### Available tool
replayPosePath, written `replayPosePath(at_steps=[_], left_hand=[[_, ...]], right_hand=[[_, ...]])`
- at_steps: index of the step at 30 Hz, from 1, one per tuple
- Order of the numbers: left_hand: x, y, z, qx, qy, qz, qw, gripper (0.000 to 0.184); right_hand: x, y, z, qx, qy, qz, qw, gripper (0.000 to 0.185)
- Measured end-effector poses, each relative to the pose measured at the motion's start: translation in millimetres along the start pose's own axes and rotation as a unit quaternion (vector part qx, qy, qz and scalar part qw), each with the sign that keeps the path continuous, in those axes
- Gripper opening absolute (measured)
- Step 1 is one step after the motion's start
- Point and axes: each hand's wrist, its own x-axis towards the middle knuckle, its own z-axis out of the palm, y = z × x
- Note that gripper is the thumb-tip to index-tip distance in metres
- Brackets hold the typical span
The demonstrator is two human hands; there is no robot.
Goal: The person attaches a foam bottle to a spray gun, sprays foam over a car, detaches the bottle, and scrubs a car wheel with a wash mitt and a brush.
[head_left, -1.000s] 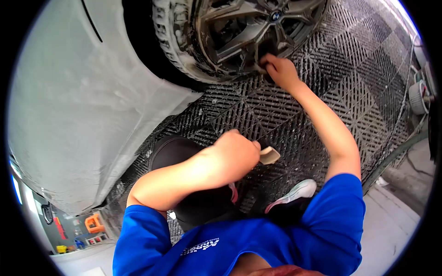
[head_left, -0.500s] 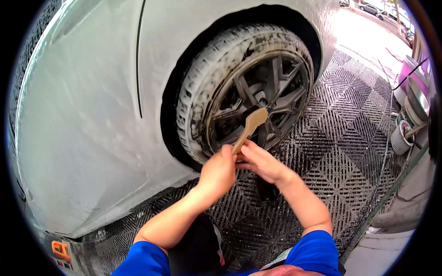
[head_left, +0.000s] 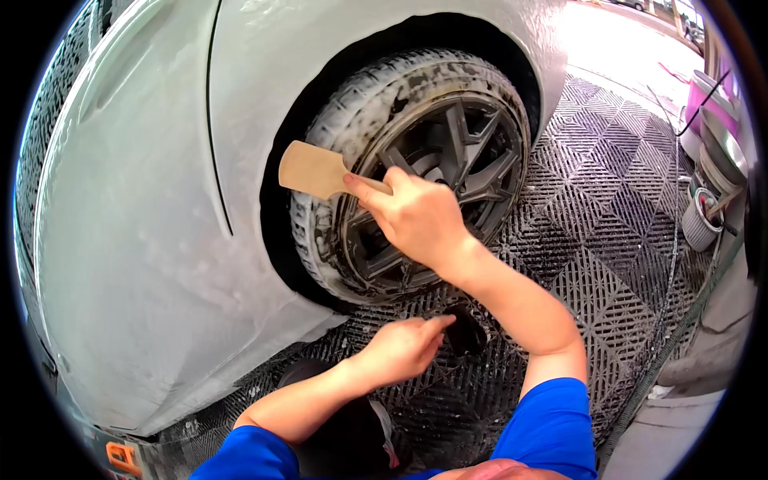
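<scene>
My right hand [head_left: 422, 218] is closed round the handle of a wooden brush [head_left: 314, 170], index finger along its neck. The brush's broad flat back faces me over the tyre [head_left: 320, 240], near the wheel arch, and its bristles are hidden. White foam streaks the tyre, which surrounds a dark grey spoked wheel rim [head_left: 472, 148]. Below the wheel, my left hand [head_left: 400, 350] hovers with its fingers curled in and one finger pointing forward. Nothing shows in it.
A wet, light-coloured car body [head_left: 152, 240] fills the left side. Dark grated floor tiles [head_left: 592, 296] lie beneath. On the right stand a white ribbed pail [head_left: 701, 228] and a purple bucket [head_left: 708, 104], with a hose [head_left: 664, 364] along the floor edge. A black object [head_left: 466, 330] lies below the wheel.
Both hands were together at the brush handle in front of the rim. Now my right hand alone has the brush, swung up and left to the tyre; my left hand has dropped away.
</scene>
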Motion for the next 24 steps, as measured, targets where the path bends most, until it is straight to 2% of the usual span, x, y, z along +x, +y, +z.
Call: replayPosePath(at_steps=[3,4,5,6,8,10,11,13,15,16,18,19,20,21,22,23,24], left_hand=[[0,4,1,-0.018,-0.018,0.020,0.999,0.034],[0,3,1,-0.032,-0.017,0.024,0.999,0.034],[1,1,0,-0.033,-0.016,0.021,0.999,0.034],[2,1,-2,-0.025,-0.021,0.026,0.999,0.035],[0,3,3,-0.025,-0.029,0.034,0.999,0.036],[4,4,8,-0.028,-0.048,0.014,0.998,0.040],[6,5,10,-0.063,-0.054,0.019,0.996,0.044],[13,2,17,-0.076,-0.078,0.038,0.993,0.048],[19,3,22,-0.081,-0.092,0.047,0.991,0.050],[20,4,23,-0.079,-0.091,0.060,0.991,0.051],[19,5,20,-0.074,-0.091,0.070,0.991,0.052],[17,7,17,-0.089,-0.099,0.070,0.989,0.052],[14,9,15,-0.104,-0.106,0.070,0.986,0.053],[11,10,12,-0.095,-0.113,0.062,0.987,0.054],[8,8,10,-0.096,-0.113,0.060,0.987,0.054],[6,6,8,-0.085,-0.121,0.057,0.987,0.054],[4,4,7,-0.075,-0.130,0.055,0.987,0.054]], right_hand=[[25,57,-11,-0.100,0.062,0.018,0.993,0.021],[32,87,-20,-0.104,0.077,0.068,0.989,0.021],[32,116,-36,-0.085,0.066,0.163,0.981,0.023],[25,156,-36,-0.028,0.107,0.247,0.963,0.026],[5,212,-35,-0.048,0.138,0.311,0.939,0.028],[24,179,-51,-0.132,0.076,0.303,0.941,0.023],[40,154,-51,-0.193,0.045,0.238,0.951,0.019],[63,100,-37,-0.126,0.038,0.110,0.985,0.015],[68,46,-26,-0.111,-0.052,0.007,0.992,0.017],[64,39,-25,-0.067,-0.038,0.015,0.997,0.017],[65,84,-24,-0.102,-0.025,0.063,0.992,0.017],[60,107,-45,-0.011,-0.045,0.185,0.982,0.022],[44,151,-33,0.026,0.062,0.215,0.974,0.029],[31,182,-41,0.016,0.066,0.278,0.958,0.030],[11,231,-30,0.019,0.116,0.285,0.951,0.030],[-9,261,-30,0.093,0.103,0.318,0.938,0.031],[-9,261,-30,0.092,0.101,0.318,0.938,0.031]])
